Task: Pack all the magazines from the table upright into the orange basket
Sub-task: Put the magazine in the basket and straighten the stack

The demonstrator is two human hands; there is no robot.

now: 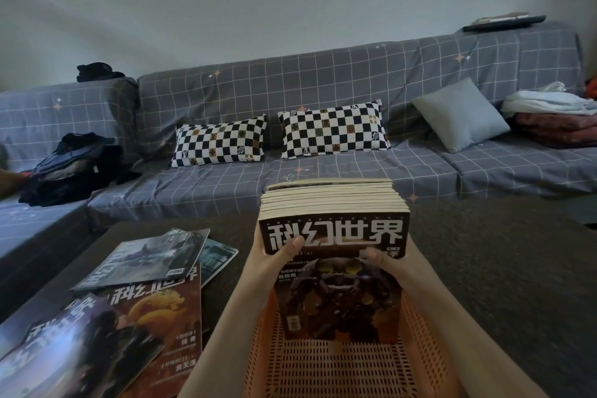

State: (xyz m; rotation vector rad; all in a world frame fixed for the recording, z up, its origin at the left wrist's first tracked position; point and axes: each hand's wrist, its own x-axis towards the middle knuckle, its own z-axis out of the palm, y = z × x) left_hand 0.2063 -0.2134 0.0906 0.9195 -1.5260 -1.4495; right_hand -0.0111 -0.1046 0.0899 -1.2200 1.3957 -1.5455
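With my left hand (274,252) and right hand (387,260) clamping the upright magazine stack (334,236) in the orange basket (416,326), easing either side too early risks it fanning over.

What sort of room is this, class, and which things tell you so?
Most likely a home living room: a long covered sofa with checked cushions, a low table strewn with magazines, and folded clothes on the seat.
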